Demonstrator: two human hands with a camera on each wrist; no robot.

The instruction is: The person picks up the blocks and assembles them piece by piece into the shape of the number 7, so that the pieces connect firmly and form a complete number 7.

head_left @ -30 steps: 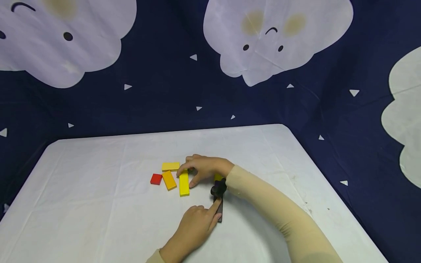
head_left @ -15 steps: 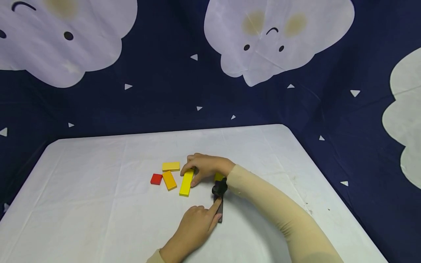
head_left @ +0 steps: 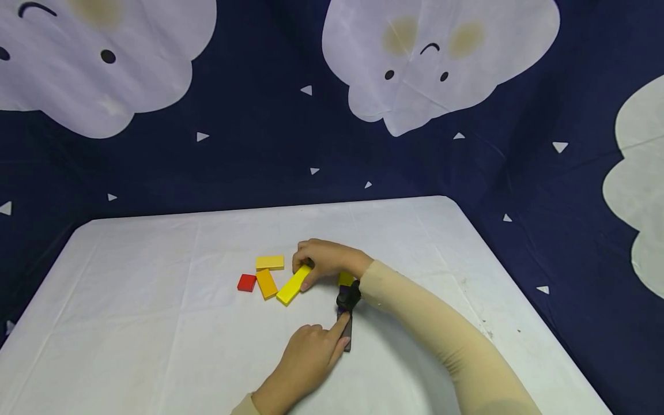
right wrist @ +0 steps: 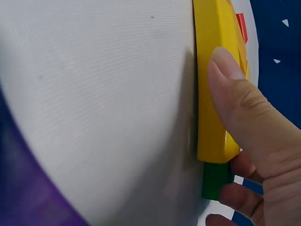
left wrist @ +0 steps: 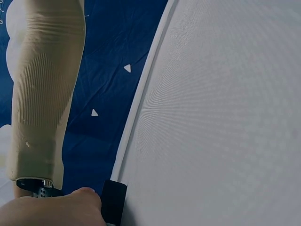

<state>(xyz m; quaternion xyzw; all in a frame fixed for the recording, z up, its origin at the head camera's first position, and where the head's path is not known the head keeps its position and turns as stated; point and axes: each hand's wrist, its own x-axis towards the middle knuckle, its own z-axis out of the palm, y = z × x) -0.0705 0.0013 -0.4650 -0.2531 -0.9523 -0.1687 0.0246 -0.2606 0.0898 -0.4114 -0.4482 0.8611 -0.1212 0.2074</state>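
In the head view my right hand (head_left: 329, 259) grips the far end of a yellow block (head_left: 293, 286), which lies slanted on the white table. The right wrist view shows the thumb (right wrist: 235, 89) along its face and a green block (right wrist: 215, 181) at its near end. My left hand (head_left: 311, 354) stays nearer the front, its straight index finger and thumb touching a dark grey block (head_left: 347, 337). That block appears black in the left wrist view, beside the fingers. To the left lie an orange block (head_left: 267, 284), another yellow block (head_left: 270, 263) and a small red block (head_left: 246, 282).
A black wrist camera (head_left: 349, 295) under the right wrist covers part of the view. Behind it shows a further yellow block (head_left: 346, 279). The white table (head_left: 129, 323) meets a dark blue cloth (head_left: 259, 150) with clouds on it. Something purple (right wrist: 33, 193) fills a corner of the right wrist view.
The yellow block in my right hand has turned clockwise, its far end swinging right and its near end left toward the orange block. The left hand has kept its place.
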